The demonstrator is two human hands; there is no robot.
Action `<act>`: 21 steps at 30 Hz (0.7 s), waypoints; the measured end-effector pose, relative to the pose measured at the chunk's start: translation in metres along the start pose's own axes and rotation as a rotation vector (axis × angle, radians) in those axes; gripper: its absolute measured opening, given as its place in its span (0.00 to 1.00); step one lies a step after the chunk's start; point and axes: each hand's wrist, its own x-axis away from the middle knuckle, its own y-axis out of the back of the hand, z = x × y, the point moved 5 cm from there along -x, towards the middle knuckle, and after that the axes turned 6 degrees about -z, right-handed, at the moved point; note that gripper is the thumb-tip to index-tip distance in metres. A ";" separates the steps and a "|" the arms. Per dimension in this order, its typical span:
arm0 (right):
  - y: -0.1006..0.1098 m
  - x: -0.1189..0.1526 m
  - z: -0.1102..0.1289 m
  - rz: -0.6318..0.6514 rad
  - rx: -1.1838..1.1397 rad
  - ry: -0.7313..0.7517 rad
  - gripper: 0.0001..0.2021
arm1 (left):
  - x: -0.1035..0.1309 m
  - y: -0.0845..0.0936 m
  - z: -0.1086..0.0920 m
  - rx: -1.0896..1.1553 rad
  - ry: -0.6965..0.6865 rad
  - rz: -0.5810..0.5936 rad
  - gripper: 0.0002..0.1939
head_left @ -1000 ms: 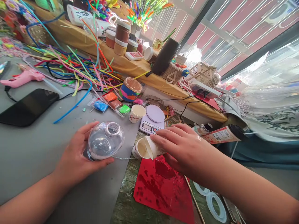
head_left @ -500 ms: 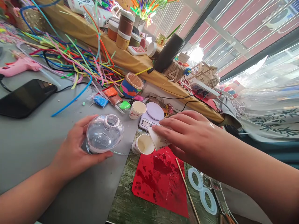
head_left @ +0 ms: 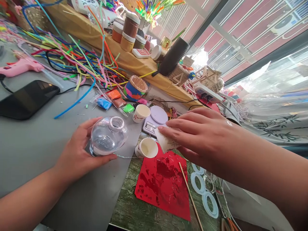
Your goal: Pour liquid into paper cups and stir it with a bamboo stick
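The tilted paper cup (head_left: 166, 141) gripped in my right hand (head_left: 196, 133) has slid off the standing cup (head_left: 147, 148) — it's beside that rim now, so the mouth's uncovered. My left hand (head_left: 77, 152) is wrapped round the clear bottle (head_left: 106, 139) — red sheet (head_left: 166, 192) right by the cups.

R hand (head_left: 201, 134) hid most of held cup (head_left: 167, 139); inside couldn't be seen. Scale (head_left: 158, 114) was part-covered by same cup & hand, its display (head_left: 150, 127) too small to read. Some L hand (head_left: 79, 149) fingers were out of sight behind bottle (head_left: 109, 136). Phone (head_left: 29, 99) & glue gun (head_left: 22, 66) were cut off by L edge, stick (head_left: 191, 197) & orange handles (head_left: 233, 225) by btm edge. Clutter (head_left: 7, 29) top L was blurred, couldn't ID.
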 end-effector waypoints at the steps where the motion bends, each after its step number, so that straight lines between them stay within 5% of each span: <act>1: 0.000 0.000 0.000 0.005 0.002 0.000 0.19 | 0.000 0.000 0.000 -0.004 0.017 0.005 0.52; 15: -0.053 0.001 0.010 0.119 -0.095 -0.079 0.27 | 0.000 0.000 -0.006 -0.021 -0.021 0.037 0.50; 21: -0.067 -0.005 0.016 0.195 -0.155 -0.082 0.16 | 0.001 -0.001 -0.005 -0.006 -0.002 0.047 0.50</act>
